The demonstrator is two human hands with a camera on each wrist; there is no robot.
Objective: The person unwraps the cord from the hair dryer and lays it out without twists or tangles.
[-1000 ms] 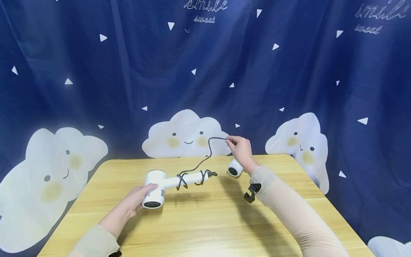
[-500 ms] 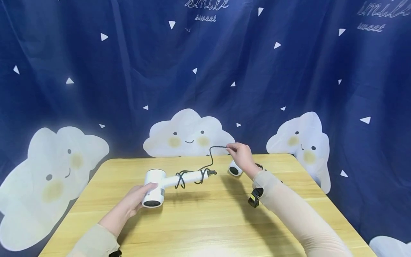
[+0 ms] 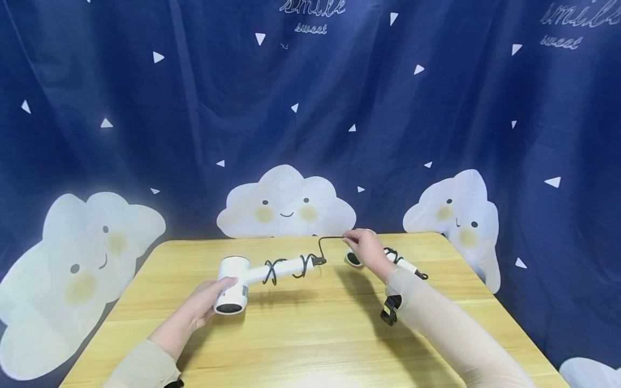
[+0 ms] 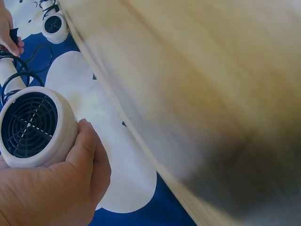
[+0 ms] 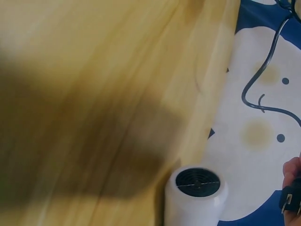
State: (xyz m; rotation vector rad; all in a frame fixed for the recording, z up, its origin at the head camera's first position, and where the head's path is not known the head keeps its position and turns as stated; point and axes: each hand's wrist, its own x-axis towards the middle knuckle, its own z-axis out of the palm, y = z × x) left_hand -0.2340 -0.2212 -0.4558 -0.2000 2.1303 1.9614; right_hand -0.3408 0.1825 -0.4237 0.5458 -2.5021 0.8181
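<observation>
A white hair dryer is held up over the left part of the table, its handle pointing right. My left hand grips its head, thumb on the near side; in the left wrist view the round dark grille faces the camera. Black cord is wound loosely around the handle. My right hand pinches the cord's free end, and the right wrist view shows a black pronged plug there. Between handle and hand runs a slack stretch of cord.
A second white hair dryer lies on the wooden table behind my right hand, partly hidden by it, with cord around its handle. A blue curtain with clouds hangs behind the far edge.
My right hand has come down and slightly right with the cord end. The cord now leaves the handle near its tip. My left hand and its hair dryer have stayed nearly still.
</observation>
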